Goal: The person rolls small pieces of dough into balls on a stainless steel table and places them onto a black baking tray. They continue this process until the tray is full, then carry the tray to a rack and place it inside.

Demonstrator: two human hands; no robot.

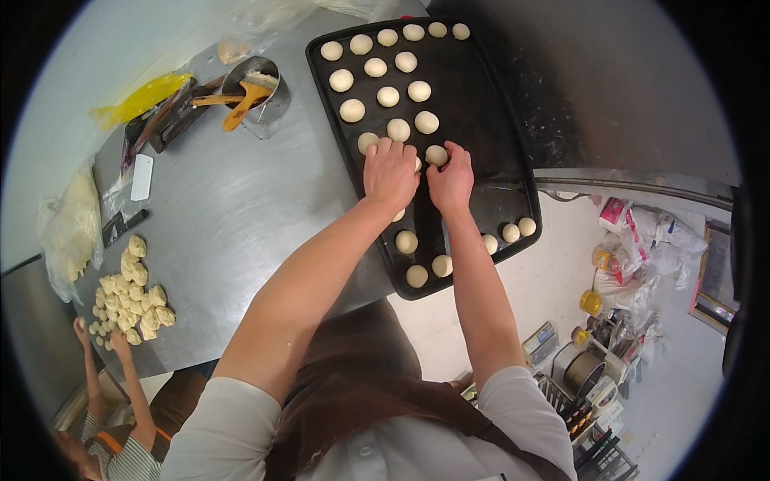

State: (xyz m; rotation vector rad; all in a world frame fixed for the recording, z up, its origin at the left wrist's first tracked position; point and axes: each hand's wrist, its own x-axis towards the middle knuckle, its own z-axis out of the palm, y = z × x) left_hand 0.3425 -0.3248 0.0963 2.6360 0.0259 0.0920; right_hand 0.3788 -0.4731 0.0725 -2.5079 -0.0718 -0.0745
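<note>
A large black baking tray (481, 114) lies before me, with rows of round dough balls on it. My right hand (450, 177) has its thumb and fingers around a dough ball (437, 156) on the tray. My left hand (392, 171) is over the tray, palm down, its fingers curled over a dough ball (417, 164) that they mostly hide; whether it grips the ball cannot be told. Another ball (368, 143) touches or nearly touches its fingertips. More balls, such as one at the near edge (406, 242), sit below my wrists.
On the steel table (240, 198) stand a metal pot (278, 99) with a wooden-handled brush (246, 105), a white scraper (142, 177) and a knife (125, 226). At the left a co-worker's hands (120, 346) touch a heap of dough pieces (135, 300). A dark wall borders the tray's right.
</note>
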